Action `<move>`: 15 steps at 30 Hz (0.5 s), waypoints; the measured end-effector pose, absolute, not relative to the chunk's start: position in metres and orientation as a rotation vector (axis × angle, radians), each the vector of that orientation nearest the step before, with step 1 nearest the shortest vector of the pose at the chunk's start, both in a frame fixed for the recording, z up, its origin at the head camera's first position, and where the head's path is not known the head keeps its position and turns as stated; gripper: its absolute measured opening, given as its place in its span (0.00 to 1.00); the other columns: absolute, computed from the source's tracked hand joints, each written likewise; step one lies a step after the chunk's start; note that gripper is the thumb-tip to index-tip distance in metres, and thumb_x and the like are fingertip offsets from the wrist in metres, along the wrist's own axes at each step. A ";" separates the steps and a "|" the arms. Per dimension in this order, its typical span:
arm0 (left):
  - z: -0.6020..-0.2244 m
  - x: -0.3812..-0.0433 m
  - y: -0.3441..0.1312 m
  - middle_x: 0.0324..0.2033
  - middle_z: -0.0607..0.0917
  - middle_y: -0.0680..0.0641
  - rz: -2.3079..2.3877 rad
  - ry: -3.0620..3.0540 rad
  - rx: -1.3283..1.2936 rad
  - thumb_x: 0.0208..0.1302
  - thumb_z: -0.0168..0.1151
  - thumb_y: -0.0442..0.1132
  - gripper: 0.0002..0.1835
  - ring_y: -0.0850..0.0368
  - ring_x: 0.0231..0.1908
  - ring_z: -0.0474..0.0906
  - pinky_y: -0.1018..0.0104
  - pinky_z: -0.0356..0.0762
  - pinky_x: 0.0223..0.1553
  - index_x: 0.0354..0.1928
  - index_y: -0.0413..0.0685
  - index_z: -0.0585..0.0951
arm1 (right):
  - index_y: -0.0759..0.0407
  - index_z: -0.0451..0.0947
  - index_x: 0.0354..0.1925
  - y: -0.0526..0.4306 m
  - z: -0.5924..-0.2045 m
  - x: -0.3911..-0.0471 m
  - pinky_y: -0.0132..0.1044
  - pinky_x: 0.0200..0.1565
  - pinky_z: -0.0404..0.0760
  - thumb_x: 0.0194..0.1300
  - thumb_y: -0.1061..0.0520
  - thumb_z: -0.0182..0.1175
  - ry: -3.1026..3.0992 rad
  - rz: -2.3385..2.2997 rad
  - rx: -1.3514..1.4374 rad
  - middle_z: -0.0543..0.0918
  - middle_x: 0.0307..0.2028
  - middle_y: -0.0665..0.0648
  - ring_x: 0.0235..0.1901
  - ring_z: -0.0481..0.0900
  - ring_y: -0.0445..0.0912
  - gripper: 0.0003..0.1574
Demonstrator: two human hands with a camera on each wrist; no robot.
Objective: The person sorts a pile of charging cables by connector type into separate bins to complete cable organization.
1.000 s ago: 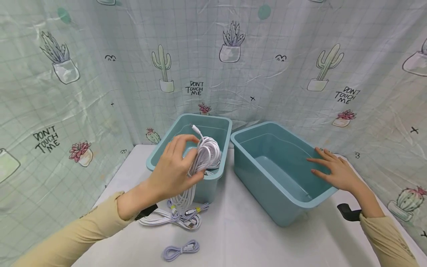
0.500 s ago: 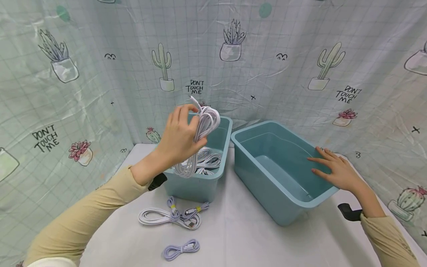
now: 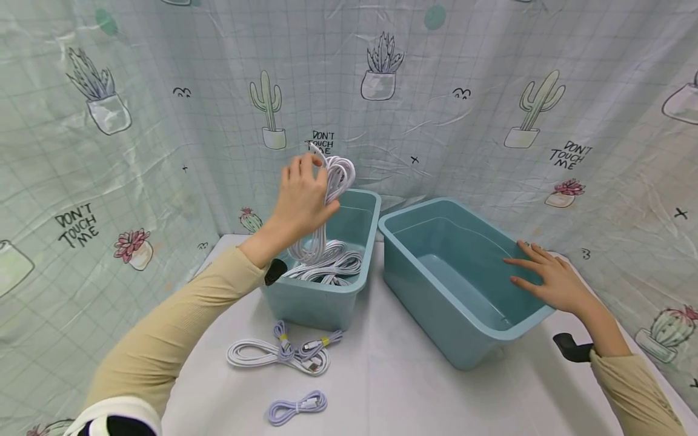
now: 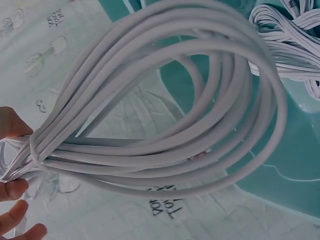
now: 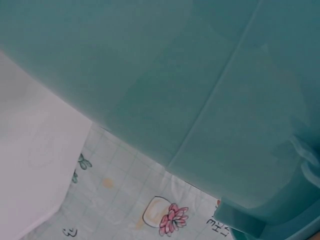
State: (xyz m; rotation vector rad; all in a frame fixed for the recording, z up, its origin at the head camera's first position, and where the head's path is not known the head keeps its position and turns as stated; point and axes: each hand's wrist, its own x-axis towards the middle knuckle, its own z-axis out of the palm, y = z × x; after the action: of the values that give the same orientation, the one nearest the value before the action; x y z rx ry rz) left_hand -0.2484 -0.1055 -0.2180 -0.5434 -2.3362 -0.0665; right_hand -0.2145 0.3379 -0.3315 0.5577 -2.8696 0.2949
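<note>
My left hand (image 3: pixel 302 194) holds up a long coiled white cable (image 3: pixel 339 172) over the left teal bin (image 3: pixel 311 306). Its loops hang down in front of the cables inside, and a plug end sticks up past my fingers. In the left wrist view, thumb and fingers (image 4: pixel 14 190) pinch the bound middle of the coil (image 4: pixel 150 162). Several bundled white cables (image 3: pixel 343 263) lie in that bin. My right hand (image 3: pixel 553 281) rests on the right rim of the other teal bin (image 3: pixel 436 303), fingers extended over its inside; the right wrist view shows mostly bin wall (image 5: pixel 150 75).
In front of the left bin, a looped white cable (image 3: pixel 242 354) lies under two lilac cables with yellow ties. Nearer me is a coiled lilac cable (image 3: pixel 297 407). A printed curtain (image 3: pixel 463 145) surrounds the white table (image 3: pixel 392 387) at the back and sides.
My left hand has lifted the coiled white cable upward from the left bin's front edge, bringing the cables inside into view. The right hand has stayed in place.
</note>
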 end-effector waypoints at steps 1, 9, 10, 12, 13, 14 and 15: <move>-0.219 -0.251 -0.105 0.46 0.69 0.38 -0.050 -2.353 -0.529 0.48 0.62 0.49 0.20 0.42 0.45 0.65 0.51 0.66 0.43 0.33 0.37 0.74 | 0.59 0.70 0.55 0.338 -0.332 -0.215 0.69 0.52 0.49 0.59 0.43 0.53 -2.869 0.297 0.559 0.54 0.65 0.69 0.65 0.46 0.66 0.30; -0.228 -0.271 -0.101 0.41 0.72 0.36 0.037 -2.463 -0.436 0.50 0.61 0.51 0.25 0.42 0.40 0.69 0.50 0.67 0.39 0.39 0.35 0.74 | 0.58 0.71 0.55 0.340 -0.334 -0.216 0.70 0.52 0.49 0.59 0.43 0.53 -2.866 0.295 0.560 0.54 0.65 0.69 0.65 0.46 0.66 0.30; -0.229 -0.273 -0.100 0.41 0.72 0.36 0.040 -2.480 -0.425 0.51 0.61 0.51 0.25 0.41 0.40 0.69 0.49 0.67 0.40 0.38 0.34 0.74 | 0.58 0.71 0.55 0.340 -0.334 -0.216 0.70 0.52 0.49 0.59 0.43 0.53 -2.864 0.293 0.560 0.54 0.65 0.69 0.65 0.46 0.66 0.30; -0.231 -0.277 -0.098 0.41 0.72 0.35 0.048 -2.518 -0.398 0.51 0.60 0.51 0.25 0.39 0.42 0.68 0.46 0.67 0.44 0.38 0.34 0.74 | 0.59 0.71 0.55 0.340 -0.334 -0.217 0.69 0.52 0.49 0.59 0.43 0.53 -2.863 0.287 0.559 0.55 0.65 0.69 0.66 0.46 0.65 0.30; -0.232 -0.279 -0.097 0.42 0.72 0.34 0.048 -2.541 -0.384 0.51 0.60 0.51 0.24 0.39 0.44 0.68 0.45 0.67 0.45 0.38 0.34 0.74 | 0.59 0.71 0.55 0.340 -0.335 -0.217 0.69 0.52 0.49 0.59 0.43 0.53 -2.863 0.287 0.558 0.55 0.65 0.69 0.66 0.46 0.65 0.30; -0.233 -0.281 -0.096 0.43 0.72 0.34 0.049 -2.570 -0.371 0.51 0.60 0.50 0.24 0.38 0.46 0.67 0.43 0.65 0.47 0.39 0.34 0.74 | 0.59 0.71 0.55 0.340 -0.335 -0.217 0.69 0.52 0.50 0.59 0.43 0.53 -2.863 0.284 0.559 0.55 0.65 0.69 0.66 0.45 0.65 0.30; -0.233 -0.282 -0.095 0.44 0.72 0.34 0.056 -2.599 -0.355 0.51 0.60 0.51 0.24 0.37 0.48 0.67 0.43 0.64 0.49 0.40 0.34 0.74 | 0.59 0.71 0.55 0.340 -0.335 -0.217 0.69 0.52 0.50 0.59 0.43 0.53 -2.863 0.282 0.558 0.55 0.65 0.69 0.66 0.45 0.65 0.30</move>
State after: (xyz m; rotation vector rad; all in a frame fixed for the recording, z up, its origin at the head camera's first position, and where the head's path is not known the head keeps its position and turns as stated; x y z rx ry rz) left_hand -0.2824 -0.0950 -0.2335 -0.3553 -2.5991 0.0557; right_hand -0.2173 0.3403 -0.3354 0.5582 -2.8634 0.2819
